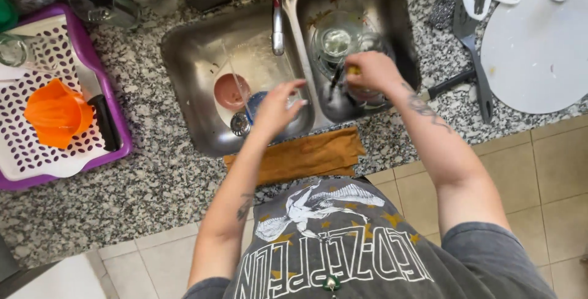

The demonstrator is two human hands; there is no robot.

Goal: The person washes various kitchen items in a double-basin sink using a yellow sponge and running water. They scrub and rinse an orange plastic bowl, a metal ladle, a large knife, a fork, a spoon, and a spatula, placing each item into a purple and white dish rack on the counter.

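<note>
I look down on a steel double sink (190,60) set in a speckled granite counter. My left hand (275,108) hovers over the left basin with fingers spread and nothing in it, just above a blue round dish (255,104) and beside a pink bowl (230,90). My right hand (371,71) is over the right basin, closed around a yellow sponge (353,70). Beneath that hand sit a clear glass bowl (335,41) and other glassware. The tap (277,23) hangs between the two basins.
A brown cloth (306,155) lies on the counter's front edge. At left, a purple drying tray (116,109) holds an orange juicer (57,113) and a black-handled tool. At right lie a white round board (536,54), a dark spatula (471,41) and a steel scourer (442,5).
</note>
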